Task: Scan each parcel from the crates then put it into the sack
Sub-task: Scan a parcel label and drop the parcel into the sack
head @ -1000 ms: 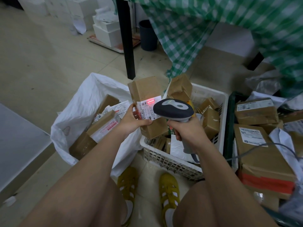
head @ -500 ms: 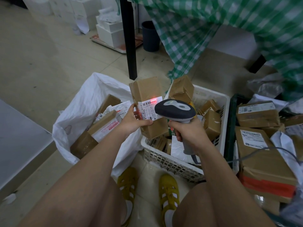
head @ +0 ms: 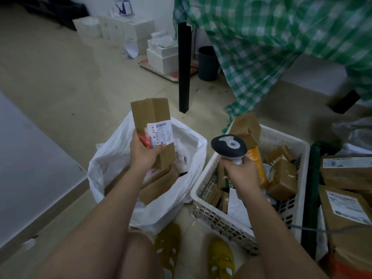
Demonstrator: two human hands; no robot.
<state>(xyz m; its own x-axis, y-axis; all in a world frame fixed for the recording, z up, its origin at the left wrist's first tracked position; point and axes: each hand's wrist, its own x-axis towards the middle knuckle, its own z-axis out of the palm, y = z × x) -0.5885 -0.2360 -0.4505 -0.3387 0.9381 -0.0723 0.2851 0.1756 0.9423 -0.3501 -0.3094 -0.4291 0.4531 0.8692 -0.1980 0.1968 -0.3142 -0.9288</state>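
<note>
My left hand (head: 144, 154) grips a tall brown cardboard parcel (head: 153, 119) with a white barcode label, held upright above the open white sack (head: 112, 158). The sack holds several brown parcels. My right hand (head: 240, 174) holds a dark grey and white barcode scanner (head: 228, 146) by its handle, over the near left corner of the white plastic crate (head: 211, 216). The scanner and parcel are apart, and no red light shows on the label. Several cardboard parcels fill the crate.
A dark green crate (head: 311, 198) with larger labelled boxes stands at the right. A black table leg (head: 184, 67) and green checked cloth (head: 271, 41) hang behind the crates. White boxes and a dark bin (head: 208, 63) sit farther back. My yellow shoes are below.
My left hand has carried the parcel left, away from the scanner, to above the sack. The red scan light on the label is gone. The scanner stayed over the white crate.
</note>
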